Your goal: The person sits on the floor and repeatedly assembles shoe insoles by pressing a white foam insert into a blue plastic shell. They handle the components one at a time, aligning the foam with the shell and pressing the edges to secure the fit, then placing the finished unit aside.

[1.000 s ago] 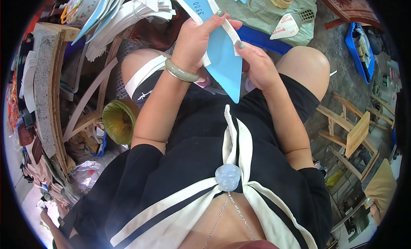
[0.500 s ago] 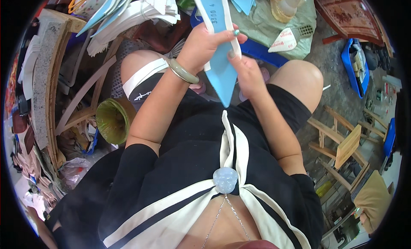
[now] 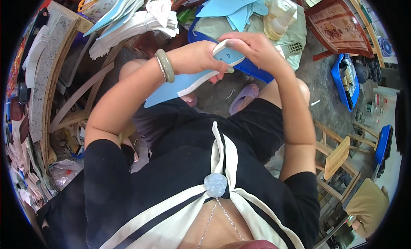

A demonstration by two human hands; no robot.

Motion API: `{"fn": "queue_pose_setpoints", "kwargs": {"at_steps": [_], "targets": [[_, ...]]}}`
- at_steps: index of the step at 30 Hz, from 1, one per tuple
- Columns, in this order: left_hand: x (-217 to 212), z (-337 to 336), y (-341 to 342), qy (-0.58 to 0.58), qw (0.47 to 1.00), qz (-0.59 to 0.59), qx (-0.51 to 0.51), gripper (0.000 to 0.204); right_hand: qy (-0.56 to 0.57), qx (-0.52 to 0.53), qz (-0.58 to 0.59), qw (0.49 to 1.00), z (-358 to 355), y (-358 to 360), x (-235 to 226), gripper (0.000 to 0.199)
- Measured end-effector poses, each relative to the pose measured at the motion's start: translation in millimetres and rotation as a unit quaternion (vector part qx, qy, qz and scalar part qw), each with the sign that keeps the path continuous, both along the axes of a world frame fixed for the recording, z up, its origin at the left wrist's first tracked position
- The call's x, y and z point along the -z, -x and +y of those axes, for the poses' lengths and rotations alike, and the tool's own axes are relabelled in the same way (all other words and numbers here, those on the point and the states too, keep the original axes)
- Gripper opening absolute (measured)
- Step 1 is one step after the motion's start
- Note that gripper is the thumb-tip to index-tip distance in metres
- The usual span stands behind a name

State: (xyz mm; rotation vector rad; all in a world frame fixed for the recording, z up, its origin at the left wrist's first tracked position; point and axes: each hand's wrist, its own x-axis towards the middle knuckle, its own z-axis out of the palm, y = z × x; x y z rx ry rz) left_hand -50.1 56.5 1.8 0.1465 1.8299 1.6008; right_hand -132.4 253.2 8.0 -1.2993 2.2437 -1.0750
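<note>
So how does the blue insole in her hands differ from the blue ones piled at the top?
The held insole is gripped by the left hand and right hand, raised over the lap; the piled insoles lie loose on a sack. The held insole shows a white edge layer and bends; the piled insoles look flat, plain blue. Both share the light blue colour and sole shape.

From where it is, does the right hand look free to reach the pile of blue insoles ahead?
Probably not yet: the right hand is gripping the blue insole together with the left hand; the pile lies just beyond, unobstructed.
</note>
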Motion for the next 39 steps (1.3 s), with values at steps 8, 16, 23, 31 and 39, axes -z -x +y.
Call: {"fn": "queue_pose_setpoints", "kwargs": {"at_steps": [8,16,23,31,39], "targets": [[7.3,17.6,-7.2,-0.084,0.981,0.032,-0.173,0.072,0.259,0.109,0.021,0.96,-20.3,-5.3,39.6,0.032],[43.8,33.3,-5.6,-0.081,0.938,0.142,-0.306,0.062,0.358,0.141,-0.304,0.872,-33.5,-46.2,56.7,0.053],[40.9,37.1,-20.1,-0.235,0.947,0.036,-0.215,0.042,0.378,0.122,-0.393,0.829,-24.7,-33.0,71.7,0.056],[66.2,10.6,-30.6,-0.259,0.963,-0.052,-0.047,0.053,0.42,0.048,-0.397,0.815,-25.0,-31.2,68.8,0.063],[33.6,19.0,-25.6,0.39,0.8,0.42,-0.174,0.033,0.16,0.156,-0.08,0.972,-17.0,-43.4,45.3,0.06]]}}
